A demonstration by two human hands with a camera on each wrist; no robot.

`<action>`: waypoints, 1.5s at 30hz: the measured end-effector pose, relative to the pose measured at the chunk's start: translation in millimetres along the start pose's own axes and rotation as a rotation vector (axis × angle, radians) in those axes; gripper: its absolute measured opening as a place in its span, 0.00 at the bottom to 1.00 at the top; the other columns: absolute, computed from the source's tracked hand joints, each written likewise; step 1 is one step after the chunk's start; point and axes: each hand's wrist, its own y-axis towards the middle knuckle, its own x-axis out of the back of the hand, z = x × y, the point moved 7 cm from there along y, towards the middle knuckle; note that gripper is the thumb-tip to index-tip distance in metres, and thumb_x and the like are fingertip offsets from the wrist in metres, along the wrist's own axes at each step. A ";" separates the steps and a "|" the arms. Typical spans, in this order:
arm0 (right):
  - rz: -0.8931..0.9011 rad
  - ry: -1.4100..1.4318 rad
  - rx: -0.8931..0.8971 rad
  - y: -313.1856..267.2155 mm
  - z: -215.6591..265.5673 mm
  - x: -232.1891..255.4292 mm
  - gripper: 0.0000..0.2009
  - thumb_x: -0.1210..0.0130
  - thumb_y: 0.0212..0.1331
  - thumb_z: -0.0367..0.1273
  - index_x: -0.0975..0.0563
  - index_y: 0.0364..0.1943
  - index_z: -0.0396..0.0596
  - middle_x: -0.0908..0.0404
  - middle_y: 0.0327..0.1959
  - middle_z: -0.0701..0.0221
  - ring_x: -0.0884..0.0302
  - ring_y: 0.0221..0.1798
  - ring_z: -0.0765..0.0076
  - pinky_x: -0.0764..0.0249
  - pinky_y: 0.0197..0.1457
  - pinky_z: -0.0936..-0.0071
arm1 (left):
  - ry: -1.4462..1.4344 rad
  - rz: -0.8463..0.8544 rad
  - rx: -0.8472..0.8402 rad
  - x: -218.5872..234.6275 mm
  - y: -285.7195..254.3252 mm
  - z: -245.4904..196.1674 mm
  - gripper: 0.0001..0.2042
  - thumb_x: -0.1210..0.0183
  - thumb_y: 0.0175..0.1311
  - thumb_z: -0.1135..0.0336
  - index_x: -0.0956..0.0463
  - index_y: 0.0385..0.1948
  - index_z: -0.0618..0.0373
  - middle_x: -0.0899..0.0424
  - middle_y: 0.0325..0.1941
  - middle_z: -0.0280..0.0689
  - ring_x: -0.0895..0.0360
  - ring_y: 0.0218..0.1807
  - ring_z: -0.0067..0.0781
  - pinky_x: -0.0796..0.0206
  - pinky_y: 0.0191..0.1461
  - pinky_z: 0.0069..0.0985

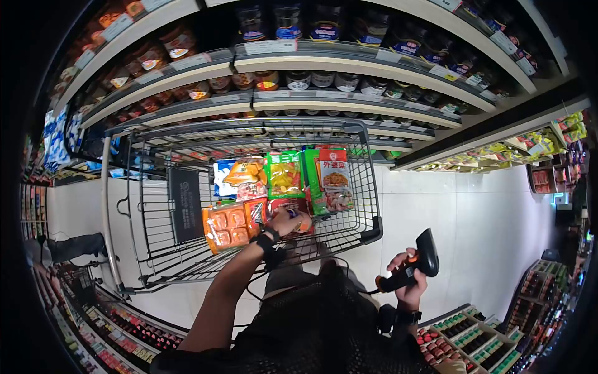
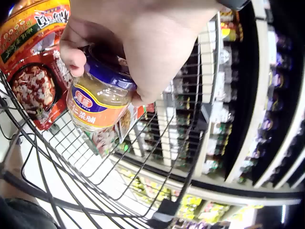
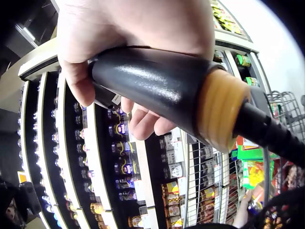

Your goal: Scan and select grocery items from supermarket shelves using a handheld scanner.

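My left hand (image 1: 289,222) reaches down into the shopping cart (image 1: 106,212) and grips a glass jar (image 2: 97,107) by its dark blue lid. In the left wrist view the jar has an orange and blue label and tilts slightly above the wire basket. Packed food lies around that hand: an orange pack (image 1: 229,225) with round pieces, a green pack (image 1: 285,176) and a red pouch (image 1: 334,168). Off to the cart's right, my right hand (image 1: 412,293) holds a black barcode scanner (image 3: 147,86) by its handle, fingers wrapped round it.
Shelves (image 1: 349,59) full of jars run along the far side of the cart. Bagged goods hang on another shelf (image 1: 498,153) at right. White floor tiles (image 1: 461,212) stretch beyond the cart. A cable (image 3: 271,129) leads from the scanner's handle. Stocked shelves (image 1: 470,340) stand at lower right.
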 end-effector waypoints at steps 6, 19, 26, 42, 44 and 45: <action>-0.185 -0.006 -0.025 -35.4 -4.2 38.7 0.27 0.50 0.49 0.41 0.36 0.54 0.45 0.26 0.39 0.59 0.28 0.40 0.59 0.33 0.46 0.63 | 0.428 0.054 -0.281 -70.6 29.3 -61.6 0.42 0.36 0.40 0.42 0.44 0.48 0.71 0.28 0.45 0.55 0.24 0.45 0.50 0.30 0.46 0.36; -0.400 0.001 0.017 -82.7 -1.9 66.9 0.29 0.47 0.49 0.40 0.39 0.55 0.41 0.30 0.31 0.60 0.30 0.28 0.66 0.32 0.29 0.73 | 0.953 0.265 -0.822 -151.1 51.9 -30.7 0.35 0.35 0.40 0.64 0.41 0.54 0.56 0.40 0.55 0.44 0.33 0.51 0.47 0.27 0.41 0.39; -0.281 -0.139 -0.066 -70.4 76.7 21.2 0.24 0.36 0.39 0.42 0.35 0.31 0.38 0.33 0.19 0.66 0.34 0.15 0.72 0.36 0.17 0.82 | 0.943 0.219 -0.882 -121.3 40.6 -40.7 0.28 0.42 0.46 0.67 0.37 0.53 0.56 0.35 0.52 0.43 0.30 0.49 0.45 0.27 0.38 0.34; 1.253 -1.243 -0.698 -10.7 101.4 -91.1 0.17 0.37 0.42 0.35 0.27 0.37 0.44 0.24 0.26 0.64 0.25 0.29 0.61 0.30 0.34 0.71 | 0.142 0.581 -1.505 62.6 -310.4 -297.5 0.09 0.44 0.57 0.65 0.25 0.38 0.54 0.26 0.41 0.34 0.28 0.45 0.32 0.40 0.57 0.36; 1.415 -1.155 -0.672 -20.7 101.7 -115.3 0.19 0.37 0.42 0.37 0.27 0.38 0.44 0.24 0.29 0.64 0.25 0.31 0.56 0.31 0.35 0.69 | 0.122 0.791 -1.519 61.7 -342.3 -295.6 0.09 0.46 0.58 0.65 0.26 0.39 0.55 0.27 0.44 0.37 0.29 0.47 0.35 0.40 0.58 0.39; 1.447 -1.037 -0.605 -23.2 109.1 -128.4 0.19 0.37 0.42 0.37 0.27 0.38 0.44 0.24 0.30 0.64 0.25 0.32 0.56 0.31 0.35 0.68 | 0.091 0.909 -1.495 59.4 -355.1 -293.4 0.10 0.47 0.58 0.65 0.27 0.40 0.55 0.28 0.45 0.38 0.29 0.48 0.37 0.40 0.58 0.38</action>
